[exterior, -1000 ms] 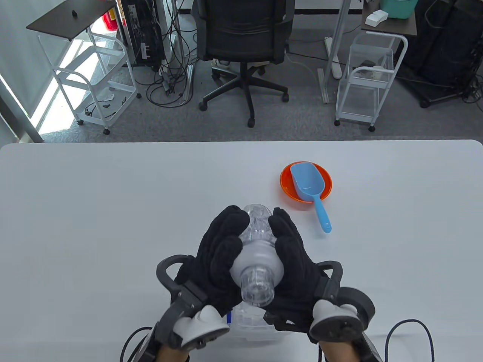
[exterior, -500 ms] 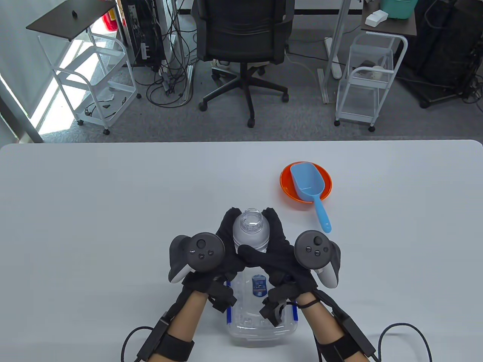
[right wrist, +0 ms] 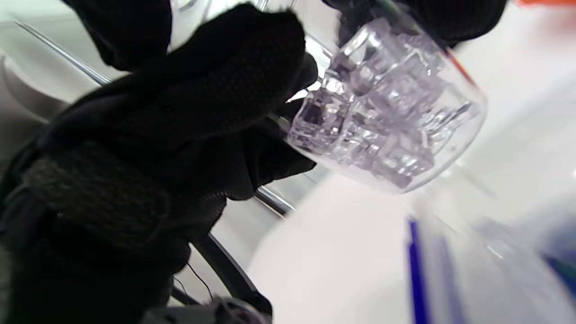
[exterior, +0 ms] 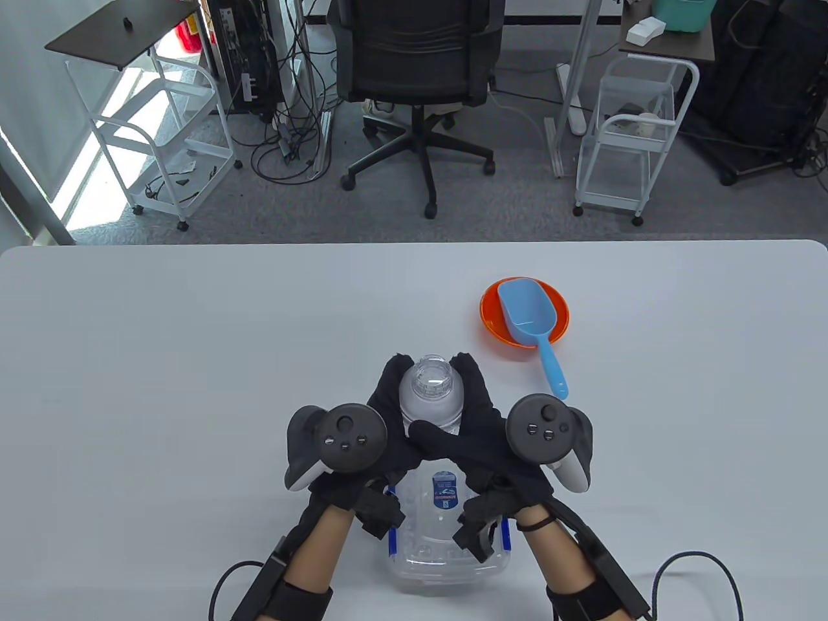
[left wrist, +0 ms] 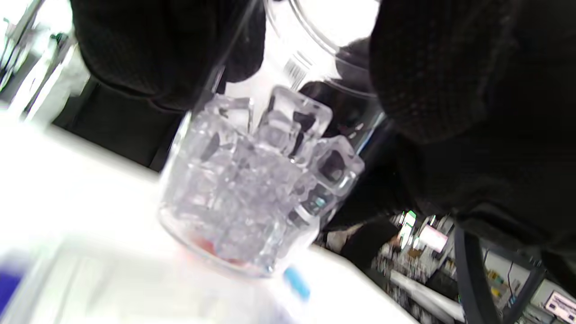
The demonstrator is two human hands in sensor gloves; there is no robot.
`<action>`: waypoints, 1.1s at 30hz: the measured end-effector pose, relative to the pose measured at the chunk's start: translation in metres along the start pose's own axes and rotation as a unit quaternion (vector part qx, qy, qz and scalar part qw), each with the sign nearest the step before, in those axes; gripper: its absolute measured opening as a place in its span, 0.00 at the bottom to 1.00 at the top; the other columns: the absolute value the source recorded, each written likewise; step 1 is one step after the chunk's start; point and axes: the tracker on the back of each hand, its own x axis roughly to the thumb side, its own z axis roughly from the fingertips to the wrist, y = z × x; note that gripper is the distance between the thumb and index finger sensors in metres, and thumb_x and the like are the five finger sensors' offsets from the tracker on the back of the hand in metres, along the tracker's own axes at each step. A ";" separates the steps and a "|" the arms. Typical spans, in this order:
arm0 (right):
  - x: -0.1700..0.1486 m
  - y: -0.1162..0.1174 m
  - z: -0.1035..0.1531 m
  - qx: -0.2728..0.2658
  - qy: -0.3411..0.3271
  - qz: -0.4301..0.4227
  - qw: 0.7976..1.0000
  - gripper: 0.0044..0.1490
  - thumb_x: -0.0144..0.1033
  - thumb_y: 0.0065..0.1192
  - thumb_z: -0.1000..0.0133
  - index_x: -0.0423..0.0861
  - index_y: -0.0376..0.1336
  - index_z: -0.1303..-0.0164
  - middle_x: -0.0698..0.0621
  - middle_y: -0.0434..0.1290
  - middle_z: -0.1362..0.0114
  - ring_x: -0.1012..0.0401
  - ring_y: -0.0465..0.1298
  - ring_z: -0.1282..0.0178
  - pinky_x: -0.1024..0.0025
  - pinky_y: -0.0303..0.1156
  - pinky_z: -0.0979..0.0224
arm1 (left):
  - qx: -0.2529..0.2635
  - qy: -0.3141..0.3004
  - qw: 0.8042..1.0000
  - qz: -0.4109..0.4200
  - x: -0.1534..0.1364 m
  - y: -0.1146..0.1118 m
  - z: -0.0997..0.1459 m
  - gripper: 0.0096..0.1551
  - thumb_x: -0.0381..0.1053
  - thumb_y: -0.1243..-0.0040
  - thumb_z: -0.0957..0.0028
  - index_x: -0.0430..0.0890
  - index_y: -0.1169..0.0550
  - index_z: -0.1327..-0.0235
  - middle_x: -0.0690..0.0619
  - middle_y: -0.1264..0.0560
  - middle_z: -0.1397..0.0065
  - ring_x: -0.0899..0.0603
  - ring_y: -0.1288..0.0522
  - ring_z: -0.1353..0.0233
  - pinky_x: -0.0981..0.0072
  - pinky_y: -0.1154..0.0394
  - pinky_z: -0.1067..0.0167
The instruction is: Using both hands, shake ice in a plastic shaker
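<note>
Plastic shaker (exterior: 430, 394) upright, ice (left wrist: 252, 189) inside; left hand (exterior: 381, 420) and right hand (exterior: 479, 427) both clamped round it, above worktop (exterior: 194, 362).

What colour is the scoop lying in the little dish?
The plastic scoop is light blue, lying in a round orange dish; the table view shows it best.

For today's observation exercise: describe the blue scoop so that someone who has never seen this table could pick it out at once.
Start at the white table and look at its right half, beyond the gloved hands. There sits a round orange dish. The blue scoop lies in it, its handle sticking out over the rim towards the person; it is the only blue utensil there.
</note>
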 end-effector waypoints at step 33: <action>0.010 -0.003 0.004 -0.062 -0.081 0.029 0.994 0.67 0.61 0.55 0.41 0.35 0.25 0.20 0.27 0.43 0.15 0.25 0.54 0.22 0.29 0.61 0.31 | 0.106 -0.050 0.993 0.028 0.007 0.011 0.008 0.70 0.56 0.27 0.50 0.29 0.61 0.23 0.23 0.45 0.18 0.16 0.34 0.27 0.33 0.30 0.35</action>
